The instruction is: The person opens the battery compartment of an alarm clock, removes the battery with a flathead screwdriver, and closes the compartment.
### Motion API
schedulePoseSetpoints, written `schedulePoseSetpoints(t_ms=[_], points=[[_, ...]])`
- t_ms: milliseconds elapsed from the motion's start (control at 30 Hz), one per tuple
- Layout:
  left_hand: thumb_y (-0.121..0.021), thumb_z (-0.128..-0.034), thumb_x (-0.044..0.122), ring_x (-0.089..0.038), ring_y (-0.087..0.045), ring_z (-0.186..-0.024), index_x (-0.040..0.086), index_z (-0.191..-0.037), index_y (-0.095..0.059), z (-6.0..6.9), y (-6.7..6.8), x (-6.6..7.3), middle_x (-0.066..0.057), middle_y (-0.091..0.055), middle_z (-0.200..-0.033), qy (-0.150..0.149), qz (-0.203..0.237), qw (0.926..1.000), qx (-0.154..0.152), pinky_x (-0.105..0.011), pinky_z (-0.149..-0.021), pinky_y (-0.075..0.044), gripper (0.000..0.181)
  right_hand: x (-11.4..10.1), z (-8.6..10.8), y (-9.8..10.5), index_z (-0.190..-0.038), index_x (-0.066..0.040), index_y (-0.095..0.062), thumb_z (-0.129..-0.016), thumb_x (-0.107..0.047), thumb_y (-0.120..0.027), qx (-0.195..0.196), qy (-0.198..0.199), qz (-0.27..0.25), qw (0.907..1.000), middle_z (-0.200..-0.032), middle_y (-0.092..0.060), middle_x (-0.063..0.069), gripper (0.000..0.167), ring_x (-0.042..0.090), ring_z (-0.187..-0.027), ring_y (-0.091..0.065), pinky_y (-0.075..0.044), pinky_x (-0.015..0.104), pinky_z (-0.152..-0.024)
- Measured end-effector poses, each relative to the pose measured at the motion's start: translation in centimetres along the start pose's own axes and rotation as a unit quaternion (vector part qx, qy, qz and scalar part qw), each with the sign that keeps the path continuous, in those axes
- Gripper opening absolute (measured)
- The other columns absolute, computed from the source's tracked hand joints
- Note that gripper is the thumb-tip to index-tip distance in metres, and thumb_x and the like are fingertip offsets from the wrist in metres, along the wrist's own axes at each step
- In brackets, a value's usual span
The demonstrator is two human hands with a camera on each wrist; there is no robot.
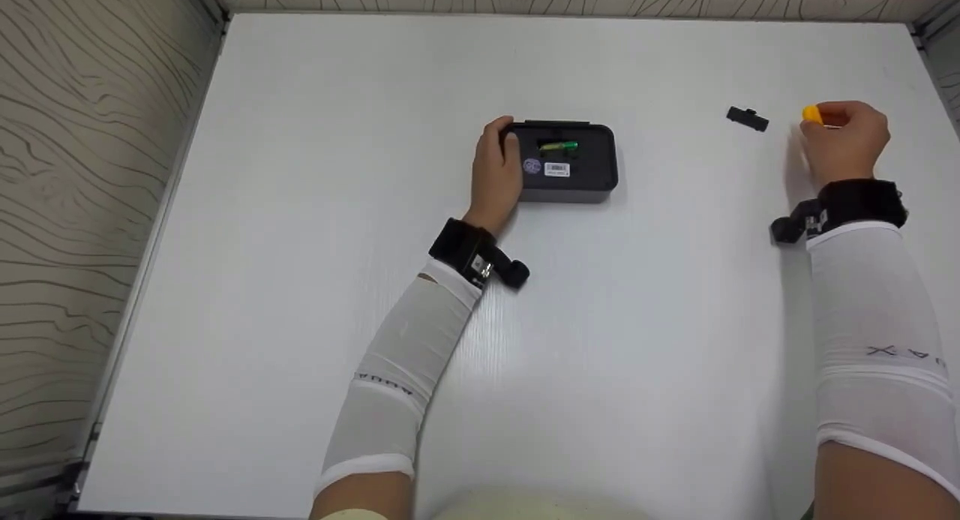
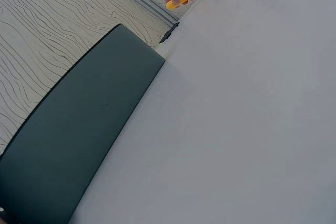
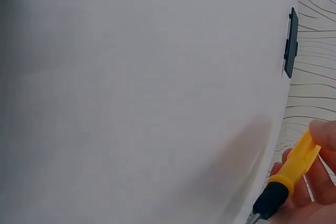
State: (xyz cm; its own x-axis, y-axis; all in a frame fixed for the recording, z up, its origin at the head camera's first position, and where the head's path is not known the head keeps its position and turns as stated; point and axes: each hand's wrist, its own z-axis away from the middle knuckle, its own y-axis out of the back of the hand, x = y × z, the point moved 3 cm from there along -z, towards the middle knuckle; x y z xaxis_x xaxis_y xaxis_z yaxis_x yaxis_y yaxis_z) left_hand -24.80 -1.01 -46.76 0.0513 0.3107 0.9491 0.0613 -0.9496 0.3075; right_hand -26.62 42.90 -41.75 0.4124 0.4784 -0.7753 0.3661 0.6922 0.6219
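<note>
My left hand (image 1: 496,178) grips the left end of a black box-shaped device (image 1: 589,176), which lies on the table with a label and a round sticker facing up. In an open slot on its upper face sits a green battery (image 1: 559,146). A broad dark side of the device (image 2: 89,114) fills the left of the left wrist view. Off to the right, my right hand (image 1: 851,137) holds a screwdriver (image 3: 299,163) by its yellow handle. The metal shaft shows in the left wrist view; the right wrist view cuts off its tip.
A small black battery cover (image 1: 748,119) lies on the white table (image 1: 337,167), between the device and my right hand. Wood-patterned panels (image 1: 90,167) border the table at the left and the back.
</note>
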Motion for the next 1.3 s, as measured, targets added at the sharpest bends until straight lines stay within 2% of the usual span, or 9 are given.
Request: schedulePoseSetpoints(t_ms=[233, 467, 567, 633, 900, 1133, 1300], points=[[-0.036, -0.1111, 0.019, -0.018, -0.040, -0.142, 0.005, -0.147, -0.044, 0.03, -0.02, 0.03, -0.011, -0.047, -0.151, 0.002, 0.000, 1.0000, 0.004, -0.022, -0.114, -0.029, 0.039, 0.37, -0.46, 0.12, -0.145, -0.007, -0.055, -0.100, -0.015, -0.057, -0.016, -0.012, 0.017, 0.9996, -0.100, -0.052, -0.015, 0.045, -0.001, -0.097, -0.051, -0.043, 0.020, -0.104], [-0.036, -0.1111, 0.019, -0.018, -0.039, -0.143, 0.005, -0.146, -0.045, 0.10, -0.04, 0.07, -0.011, -0.047, -0.151, -0.002, 0.004, 1.0000, 0.006, -0.020, -0.114, -0.028, 0.039, 0.52, -0.56, 0.28, -0.142, -0.004, -0.057, -0.097, -0.011, -0.058, -0.021, -0.004, 0.023, 0.9995, -0.092, -0.054, -0.017, 0.045, -0.005, -0.084, -0.053, -0.047, 0.006, -0.074], [-0.036, -0.1110, 0.018, -0.017, -0.040, -0.142, 0.004, -0.146, -0.044, 0.17, 0.01, 0.07, -0.011, -0.048, -0.150, -0.004, 0.005, 1.0000, 0.006, -0.019, -0.113, -0.028, 0.039, 0.50, -0.59, 0.27, -0.140, -0.004, -0.059, -0.096, -0.009, -0.058, -0.028, 0.002, 0.026, 0.9993, -0.089, -0.054, -0.019, 0.044, -0.008, -0.077, -0.053, -0.046, 0.004, -0.068], [-0.036, -0.1109, 0.017, -0.018, -0.040, -0.142, 0.004, -0.146, -0.044, 0.19, 0.04, 0.07, -0.011, -0.048, -0.150, -0.006, 0.006, 1.0000, 0.006, -0.018, -0.113, -0.028, 0.039, 0.47, -0.53, 0.26, -0.138, -0.004, -0.059, -0.096, -0.010, -0.059, -0.033, 0.002, 0.030, 0.9990, -0.090, -0.055, -0.018, 0.043, -0.008, -0.076, -0.053, -0.046, 0.004, -0.069], [-0.036, -0.1108, 0.017, -0.019, -0.040, -0.143, 0.005, -0.147, -0.044, 0.12, 0.11, 0.02, -0.011, -0.047, -0.150, -0.003, 0.003, 1.0000, 0.008, -0.020, -0.114, -0.028, 0.039, 0.57, -0.35, 0.15, -0.132, -0.013, -0.064, -0.096, -0.015, -0.065, -0.050, -0.015, 0.044, 0.9977, -0.094, -0.054, -0.015, 0.036, -0.002, -0.088, -0.052, -0.047, 0.009, -0.082], [-0.035, -0.1110, 0.015, -0.019, -0.037, -0.144, 0.005, -0.148, -0.043, 0.04, 0.12, 0.08, -0.010, -0.046, -0.152, 0.007, 0.001, 1.0000, 0.004, -0.020, -0.115, -0.028, 0.039, 0.63, -0.44, -0.09, -0.141, -0.008, -0.058, -0.097, -0.018, -0.063, -0.065, -0.009, 0.096, 0.9932, -0.097, -0.053, -0.015, 0.046, 0.000, -0.094, -0.051, -0.046, 0.018, -0.098], [-0.034, -0.1110, 0.014, -0.017, -0.036, -0.145, 0.006, -0.148, -0.042, 0.00, 0.03, 0.05, -0.010, -0.045, -0.153, 0.008, 0.003, 1.0000, 0.000, -0.019, -0.115, -0.027, 0.039, 0.57, -0.28, -0.23, -0.145, -0.005, -0.055, -0.098, -0.016, -0.061, -0.069, 0.002, 0.128, 0.9893, -0.106, -0.055, -0.009, 0.048, 0.006, -0.103, -0.052, -0.044, 0.025, -0.106]])
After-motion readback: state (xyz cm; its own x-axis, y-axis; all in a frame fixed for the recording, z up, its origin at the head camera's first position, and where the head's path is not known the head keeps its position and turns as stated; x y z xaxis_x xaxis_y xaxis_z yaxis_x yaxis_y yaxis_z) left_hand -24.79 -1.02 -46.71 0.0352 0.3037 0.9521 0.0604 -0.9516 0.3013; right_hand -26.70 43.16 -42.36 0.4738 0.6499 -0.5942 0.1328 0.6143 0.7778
